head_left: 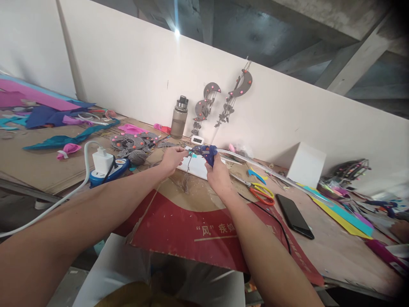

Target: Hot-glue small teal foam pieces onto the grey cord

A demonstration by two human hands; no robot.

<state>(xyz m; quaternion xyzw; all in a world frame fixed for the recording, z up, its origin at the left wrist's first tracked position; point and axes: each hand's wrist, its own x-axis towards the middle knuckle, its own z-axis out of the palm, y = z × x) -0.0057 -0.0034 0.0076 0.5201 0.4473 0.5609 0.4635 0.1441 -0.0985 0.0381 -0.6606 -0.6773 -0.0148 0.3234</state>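
Observation:
My right hand [220, 174] is wrapped round the handle of a blue hot glue gun [210, 154], its nozzle pointing left. A long, clear glue stick [255, 162] runs out of the gun's back toward the right. My left hand [172, 160] pinches grey yarn [185, 182] close to the nozzle; strands of it hang down over the table. Exactly where nozzle and yarn meet is too small to make out. Beneath both hands lies a white board [200, 169].
Orange-and-yellow-handled scissors [262, 194] and a black phone [294, 216] lie to the right. A bottle [179, 119] stands by the wall, under hanging grey moon ornaments [242, 84]. On the left are a power strip [96, 177], a yarn ball [138, 157] and coloured scraps [51, 117].

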